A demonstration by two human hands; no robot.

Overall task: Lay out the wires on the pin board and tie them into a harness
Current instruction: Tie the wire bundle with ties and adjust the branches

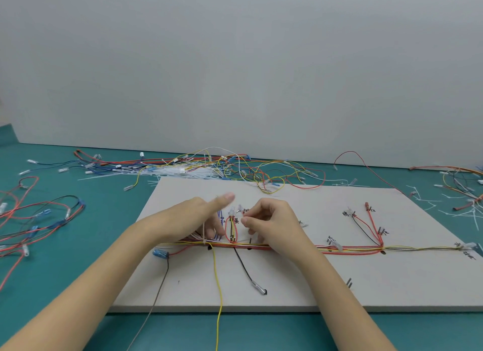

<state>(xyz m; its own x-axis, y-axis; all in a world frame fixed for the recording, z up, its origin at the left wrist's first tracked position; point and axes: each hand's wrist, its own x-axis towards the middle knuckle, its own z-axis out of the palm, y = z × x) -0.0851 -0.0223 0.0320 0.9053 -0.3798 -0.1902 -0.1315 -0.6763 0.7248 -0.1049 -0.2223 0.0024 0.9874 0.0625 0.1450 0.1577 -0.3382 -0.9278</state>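
Observation:
A white pin board (287,280) lies on the green table. Along its middle runs a bundle of red, yellow and white wires (347,248), with branches going up to labelled pins. My left hand (193,217) rests over the bundle's left part, its index finger straight and pointing up and right. A thin white cable tie (204,233) stands up from the bundle beside its thumb. My right hand (274,220) has curled fingers and pinches the end of a red wire (244,212) above a red wire loop (231,227). A yellow wire (218,280) and a black wire (245,269) hang toward me.
A tangle of loose wires (235,167) and white cable ties (170,171) lies behind the board by the wall. More wires lie at the left (39,214) and the right (460,183). A blue connector (160,253) sits at the bundle's left end. Pins (349,282) stand near the board's front.

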